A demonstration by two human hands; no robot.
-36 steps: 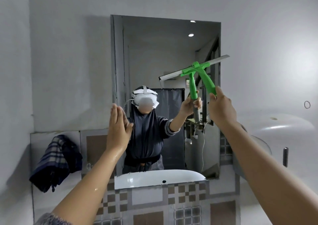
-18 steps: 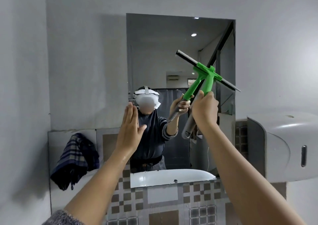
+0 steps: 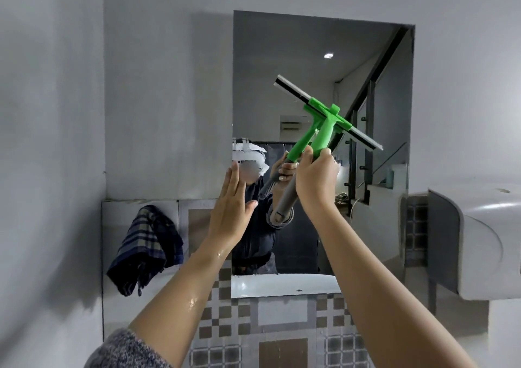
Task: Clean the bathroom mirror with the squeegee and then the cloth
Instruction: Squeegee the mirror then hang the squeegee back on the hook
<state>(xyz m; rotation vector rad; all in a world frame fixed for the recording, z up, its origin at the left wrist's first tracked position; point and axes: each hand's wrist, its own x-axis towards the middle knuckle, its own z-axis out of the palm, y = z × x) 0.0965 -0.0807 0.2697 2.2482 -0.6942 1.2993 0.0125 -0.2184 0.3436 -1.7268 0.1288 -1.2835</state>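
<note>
Wall (image 3: pixel 158 86): grey, plain, painted.
Tiles (image 3: pixel 282 339): a band low on the wall, with brown and grey checker squares.
Dispenser (image 3: pixel 479 243): white, rounded, fixed on the wall at the right, with a dark side panel.
Basin (image 3: pixel 282 284): white rim, seen only as reflection.

Grey wall (image 3: pixel 158 91) carries 1 rectangular mirror (image 3: pixel 282 57), mounted flat. Below it, a band of patterned tiles (image 3: pixel 270 311). 1 dark plaid cloth (image 3: pixel 146 249) hangs against the tile band, left of the mirror. White dispenser (image 3: pixel 485 243) fixed at right.
</note>
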